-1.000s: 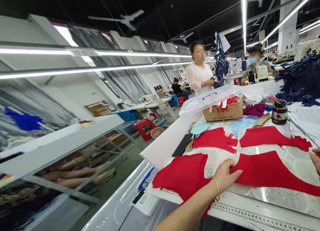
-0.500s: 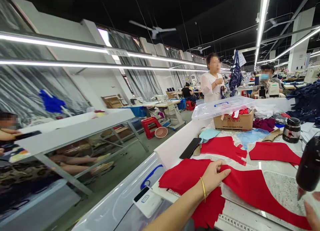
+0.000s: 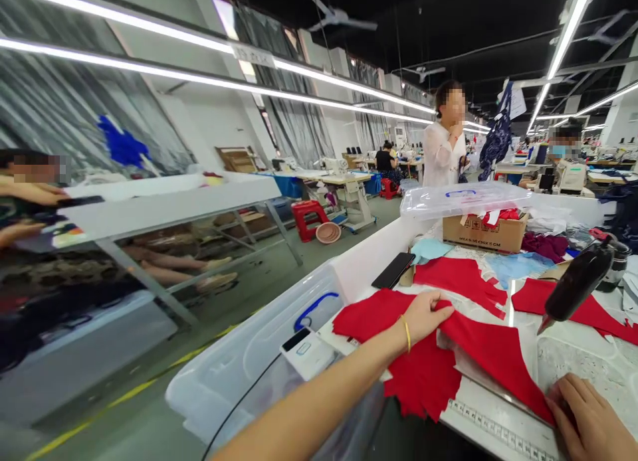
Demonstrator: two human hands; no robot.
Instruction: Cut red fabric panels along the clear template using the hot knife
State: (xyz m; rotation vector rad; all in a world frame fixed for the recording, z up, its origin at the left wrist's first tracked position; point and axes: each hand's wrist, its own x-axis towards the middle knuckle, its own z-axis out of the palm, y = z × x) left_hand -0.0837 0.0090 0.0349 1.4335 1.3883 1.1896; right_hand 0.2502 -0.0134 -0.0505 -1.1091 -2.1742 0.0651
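Head view: left hand [image 3: 423,318] and right hand [image 3: 583,418] flat on red fabric [image 3: 498,361], fingers [image 3: 438,308] together.

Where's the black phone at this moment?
In the head view, the black phone lies ahead of the left hand, just left of a red fabric piece.

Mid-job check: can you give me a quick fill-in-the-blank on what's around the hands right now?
The left hand, with a gold ____ on its wrist, rests on red fabric.
The right hand is close to a printed ____ running along the table edge.
A clear plastic container sits on a ____ box.

Missing words: bangle; measuring tape; cardboard.
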